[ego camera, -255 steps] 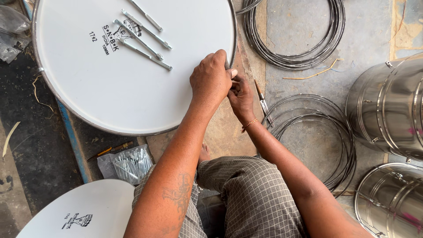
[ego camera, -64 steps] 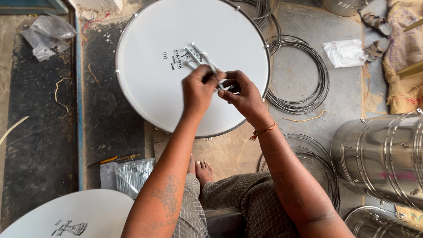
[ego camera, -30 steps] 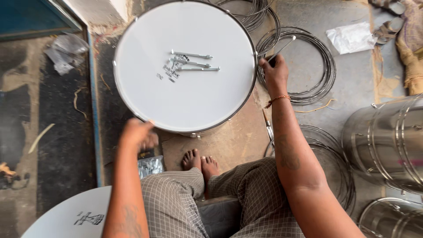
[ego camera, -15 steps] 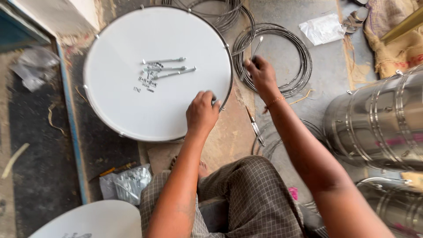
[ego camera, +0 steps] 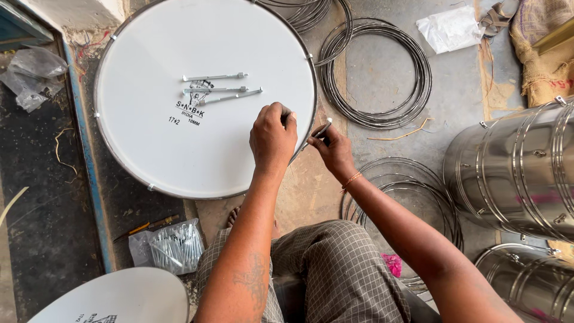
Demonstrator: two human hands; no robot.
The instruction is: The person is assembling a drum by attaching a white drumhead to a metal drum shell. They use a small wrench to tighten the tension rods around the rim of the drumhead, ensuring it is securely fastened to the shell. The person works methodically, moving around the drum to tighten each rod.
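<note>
A large round white drum head (ego camera: 149, 137) with a metal rim lies flat on the floor in front of me. Three long metal bolts (ego camera: 218, 91) lie loose near its middle. My left hand (ego camera: 272, 139) rests on the drum's right edge with its fingers curled at the rim. Just right of it, my right hand (ego camera: 332, 151) grips a thin metal bolt (ego camera: 321, 130) and holds it against the rim. My knees in checked cloth are below.
Coils of steel hoops (ego camera: 382, 72) lie right of the drum, more hoops (ego camera: 412, 197) under my right arm. Shiny steel drum shells (ego camera: 514, 173) stand at the right. A clear bag of bolts (ego camera: 170, 245) and a second white drum head (ego camera: 113, 296) sit lower left.
My left hand has moved up along the right rim to beside my right hand. My right hand has come down from the hoops to the rim with a bolt.
</note>
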